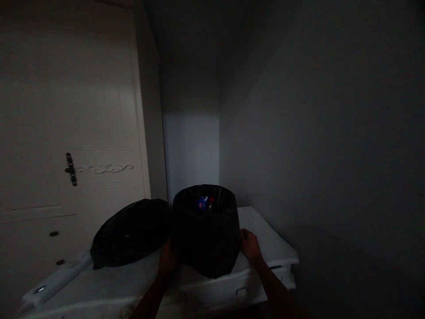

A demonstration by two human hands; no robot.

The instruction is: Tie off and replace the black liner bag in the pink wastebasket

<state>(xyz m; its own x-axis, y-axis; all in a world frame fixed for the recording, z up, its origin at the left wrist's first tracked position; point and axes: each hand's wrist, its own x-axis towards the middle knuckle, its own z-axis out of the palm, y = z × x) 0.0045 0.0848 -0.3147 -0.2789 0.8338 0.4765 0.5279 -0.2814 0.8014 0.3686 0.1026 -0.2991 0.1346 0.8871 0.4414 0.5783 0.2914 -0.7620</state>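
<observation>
A round, open-topped black plastic bag (207, 243) stands upright on a white dresser (99, 285), its rim spread wide. Inside it, a blue packet (201, 204) with a red mark and a small red item show near the opening. At the bag's right side, my right hand (250, 246) has its fingers curled closed against the plastic. My left hand (168, 261) touches the lower left side, its fingers lost in shadow. Just left of it lies a second black plastic bag (133, 232), bulging and slumped on its side.
A white wardrobe (109, 110) with a dark handle (71, 169) rises at the left. Grey walls (315, 133) meet behind the dresser and close in on its right. A long white object (58, 280) lies along the dresser's left edge. The light is very dim.
</observation>
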